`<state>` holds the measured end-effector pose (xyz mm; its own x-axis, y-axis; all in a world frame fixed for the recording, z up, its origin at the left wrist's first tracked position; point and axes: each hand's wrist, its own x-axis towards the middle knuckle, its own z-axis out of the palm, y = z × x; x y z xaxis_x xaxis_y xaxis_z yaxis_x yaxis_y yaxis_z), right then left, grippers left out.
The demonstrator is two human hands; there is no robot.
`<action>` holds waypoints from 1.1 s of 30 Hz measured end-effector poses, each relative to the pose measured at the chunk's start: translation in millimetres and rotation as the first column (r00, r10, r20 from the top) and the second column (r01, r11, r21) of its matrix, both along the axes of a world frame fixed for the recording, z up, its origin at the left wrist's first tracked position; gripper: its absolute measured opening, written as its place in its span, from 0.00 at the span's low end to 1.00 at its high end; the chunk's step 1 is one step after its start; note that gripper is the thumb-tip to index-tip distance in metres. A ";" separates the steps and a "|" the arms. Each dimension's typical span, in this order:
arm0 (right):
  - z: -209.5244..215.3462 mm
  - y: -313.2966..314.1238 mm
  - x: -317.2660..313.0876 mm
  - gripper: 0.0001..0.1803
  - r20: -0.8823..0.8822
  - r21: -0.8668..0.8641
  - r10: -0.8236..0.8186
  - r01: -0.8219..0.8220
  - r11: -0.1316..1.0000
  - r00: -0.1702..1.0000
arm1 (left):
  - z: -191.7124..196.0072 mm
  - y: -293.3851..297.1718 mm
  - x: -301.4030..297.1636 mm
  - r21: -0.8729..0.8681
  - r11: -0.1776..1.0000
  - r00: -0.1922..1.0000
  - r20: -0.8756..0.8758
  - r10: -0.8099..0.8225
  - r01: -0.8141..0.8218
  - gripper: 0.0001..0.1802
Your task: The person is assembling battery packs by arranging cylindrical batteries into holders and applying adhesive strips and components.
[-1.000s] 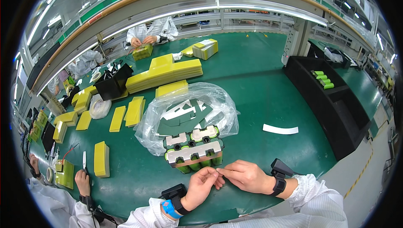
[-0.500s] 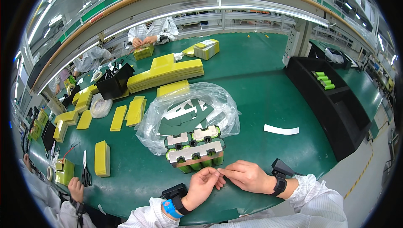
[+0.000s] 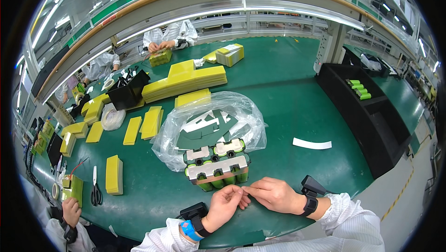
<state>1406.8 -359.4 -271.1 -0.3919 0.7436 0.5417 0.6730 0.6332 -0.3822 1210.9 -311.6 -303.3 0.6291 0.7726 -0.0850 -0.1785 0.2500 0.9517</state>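
Observation:
A battery pack (image 3: 217, 168) of green cells in black holders, with pale metal strips across its top, stands just beyond my hands. At its near side my left hand (image 3: 225, 209) is closed, its fingers curled and pinched. My right hand (image 3: 277, 196) is closed too, and its fingertips meet those of the left. Whatever is between the fingertips is too small or hidden to make out. Behind the pack lies a clear plastic bag (image 3: 162, 136) holding dark green and white cut pieces (image 3: 200, 136).
Right of the pack lies a white strip (image 3: 312, 144), then a black tray (image 3: 357, 126) with green cells (image 3: 357, 88). To the left are scissors (image 3: 95, 187), stacked yellow sheets (image 3: 114, 175) and a black bin (image 3: 127, 92). A co-worker's hand (image 3: 71, 212) is at lower left.
The co-worker's hand at lower left has moved left, up to the yellow-green block. My hands and the battery pack keep nearly the same places.

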 end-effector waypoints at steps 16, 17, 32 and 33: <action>3.3 -1.1 -0.6 0.23 -0.005 0.009 0.004 -0.004 1.000 1.000 | -0.2 1.0 -2.8 -0.036 0.999 0.997 0.072 -0.026 0.028 0.08; 2.3 -0.9 -0.3 0.23 -0.005 0.009 0.003 -0.003 1.000 1.000 | 0.0 1.1 -2.6 -0.035 0.999 0.997 0.072 -0.026 0.029 0.08; 1.9 -0.7 -0.2 0.22 -0.007 0.004 -0.005 0.005 1.000 1.000 | 1.5 2.1 -1.9 -0.045 0.998 0.997 0.068 -0.039 0.042 0.11; 2.1 -0.8 -0.4 0.22 -0.008 0.004 -0.007 0.007 1.000 1.000 | 1.6 2.1 -2.2 -0.051 0.998 0.997 0.071 -0.044 0.048 0.11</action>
